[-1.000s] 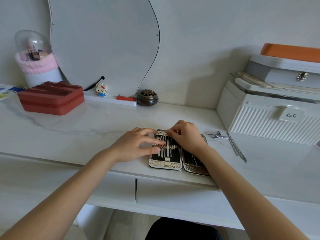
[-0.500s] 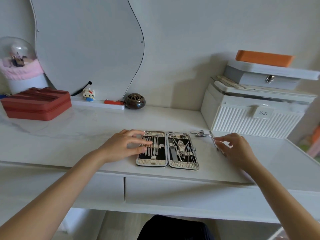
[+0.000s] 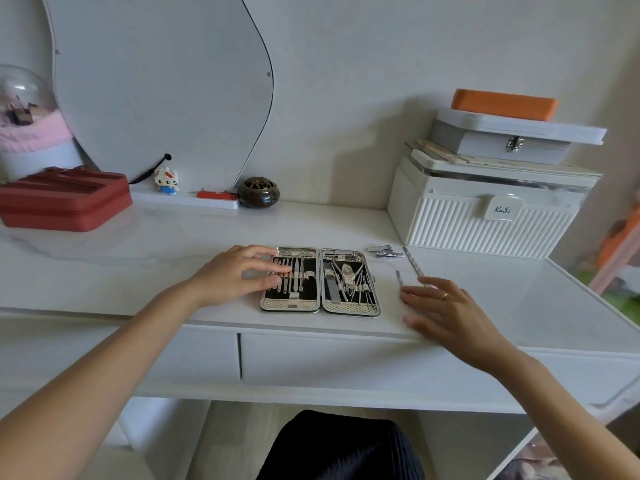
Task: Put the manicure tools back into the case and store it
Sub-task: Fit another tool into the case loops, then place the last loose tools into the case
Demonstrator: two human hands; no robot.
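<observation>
Two relaxed hands, left hand on open case, right hand empty near loose files.

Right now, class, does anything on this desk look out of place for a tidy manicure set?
Yes. The case lies open, yet some tools sit loose on the desk to its right: nail clippers and two slim metal tools. The right hand is beside them, holding nothing; the left hand rests on the case's left half.
</observation>
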